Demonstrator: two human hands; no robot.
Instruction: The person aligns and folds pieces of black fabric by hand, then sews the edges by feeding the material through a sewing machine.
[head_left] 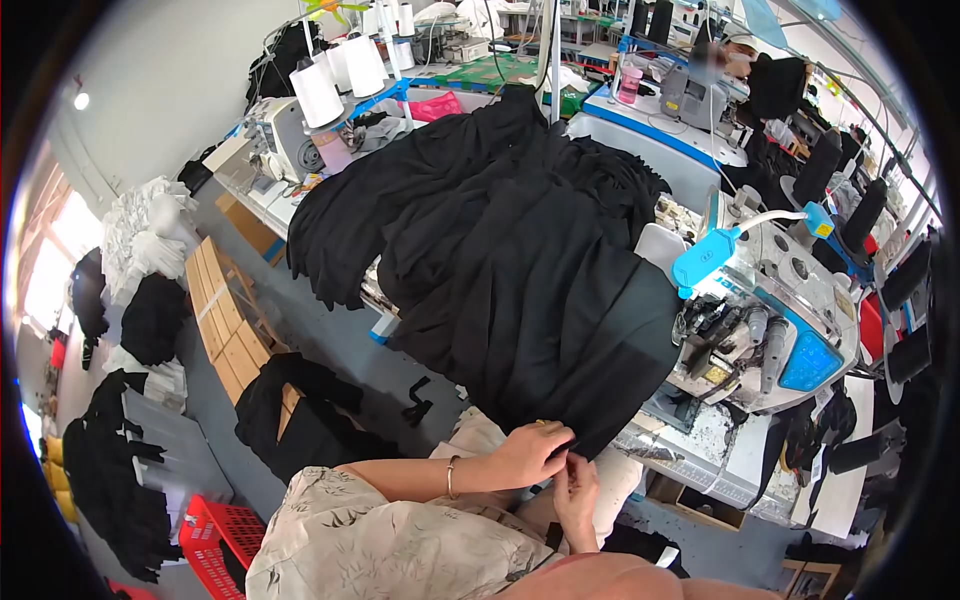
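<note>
The left hand (535,454) pinches the near edge of the black cloth (520,270), which lies heaped over the bench (700,455); just right, the right hand (577,490) seems to pinch this same edge. Small, even movements, without stretching, should suit it. Fingers cover the gripped part; whether a seam is there, I cannot tell.

A heap of cloth (500,250) fills the middle, its near edge at the left hand (532,455) and right hand (577,500), with a sewing machine (790,310) just to its right and thread cones (316,97) on its far left. Left of the heap, a bench (215,310) bears a garment piece (285,405) on its near end; a basket (208,522) stands nearer, at the near left. A second machine (695,100) stands at the far right, behind the heap.
</note>
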